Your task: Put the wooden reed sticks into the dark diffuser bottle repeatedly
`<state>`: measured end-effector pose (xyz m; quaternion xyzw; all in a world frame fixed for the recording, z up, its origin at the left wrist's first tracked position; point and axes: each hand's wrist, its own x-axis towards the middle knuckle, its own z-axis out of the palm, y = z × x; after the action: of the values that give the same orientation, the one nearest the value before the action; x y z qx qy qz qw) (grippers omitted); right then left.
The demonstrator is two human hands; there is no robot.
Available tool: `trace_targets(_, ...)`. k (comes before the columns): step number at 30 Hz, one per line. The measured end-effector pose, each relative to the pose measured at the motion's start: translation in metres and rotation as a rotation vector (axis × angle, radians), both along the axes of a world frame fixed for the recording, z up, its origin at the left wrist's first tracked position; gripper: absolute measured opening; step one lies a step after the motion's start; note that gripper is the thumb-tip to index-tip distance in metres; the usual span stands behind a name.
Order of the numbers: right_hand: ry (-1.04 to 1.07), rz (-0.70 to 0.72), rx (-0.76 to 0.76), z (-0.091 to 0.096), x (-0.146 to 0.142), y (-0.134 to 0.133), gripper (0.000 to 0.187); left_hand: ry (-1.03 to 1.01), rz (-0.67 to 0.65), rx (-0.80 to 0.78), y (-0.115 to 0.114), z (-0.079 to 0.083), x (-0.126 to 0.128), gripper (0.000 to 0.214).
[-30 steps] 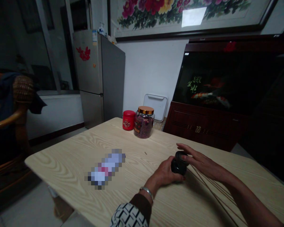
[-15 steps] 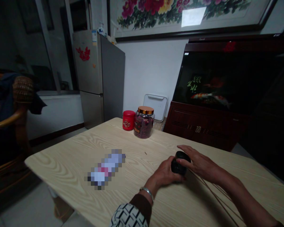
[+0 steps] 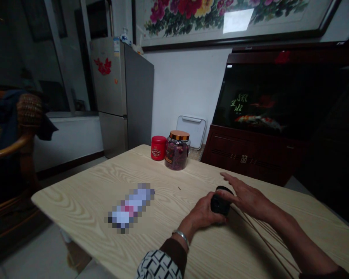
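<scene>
Black container [image 3: 219,205] on or just above the table [image 3: 90,186] is clasped by the left hand [image 3: 202,212], while the outstretched right hand [image 3: 248,197] only lays its thumb across the top, so uneven pressure there could tilt it.

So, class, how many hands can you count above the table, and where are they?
2: the left hand is wrapped around the black object; the right hand is at its top.

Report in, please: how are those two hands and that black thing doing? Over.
Left hand wrapped around black round object. Right hand open, thumb across the object's top. Closest clutter: thin brown strands beside right forearm.
</scene>
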<state>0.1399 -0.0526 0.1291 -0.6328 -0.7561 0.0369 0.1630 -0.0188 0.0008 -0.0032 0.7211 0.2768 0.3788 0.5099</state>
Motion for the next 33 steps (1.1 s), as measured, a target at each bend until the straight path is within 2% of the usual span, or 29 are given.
trace_targets(3,0.185,0.036,-0.026,0.004,0.002,-0.004,0.078,0.003,-0.007,-0.005,-0.001,0.002,-0.001,0.078)
trace_targets(5,0.161,-0.107,-0.036,0.01,0.002,-0.009,0.08,-0.006,-0.002,-0.01,-0.002,0.003,-0.001,0.075)
trace_targets(7,0.075,-0.318,0.048,0.016,0.004,-0.014,0.08,-0.017,0.002,-0.008,-0.002,0.003,-0.002,0.074)
trace_targets(9,0.043,-0.428,0.147,0.019,0.006,-0.017,0.075,-0.024,0.004,-0.006,-0.002,0.003,-0.001,0.075)
trace_targets(12,0.147,-0.335,0.142,0.013,0.011,-0.017,0.065,-0.025,0.002,-0.013,-0.002,0.002,0.0,0.074)
trace_targets(14,0.246,-0.171,0.096,0.004,0.014,-0.015,0.061,-0.029,-0.001,-0.017,-0.002,0.001,0.0,0.074)
trace_targets(17,0.295,0.104,-0.014,-0.01,0.018,-0.012,0.07,-0.043,-0.018,-0.021,-0.001,0.0,0.0,0.074)
trace_targets(19,0.281,0.187,-0.079,-0.017,0.018,-0.011,0.068,-0.05,-0.022,-0.02,0.0,-0.001,0.0,0.073)
trace_targets(25,0.149,0.152,-0.003,-0.019,0.005,-0.01,0.036,-0.078,-0.035,-0.037,0.0,-0.002,0.002,0.074)
trace_targets(33,0.139,0.081,0.032,-0.023,0.001,-0.013,0.036,-0.105,-0.048,-0.063,-0.002,0.002,0.001,0.071)
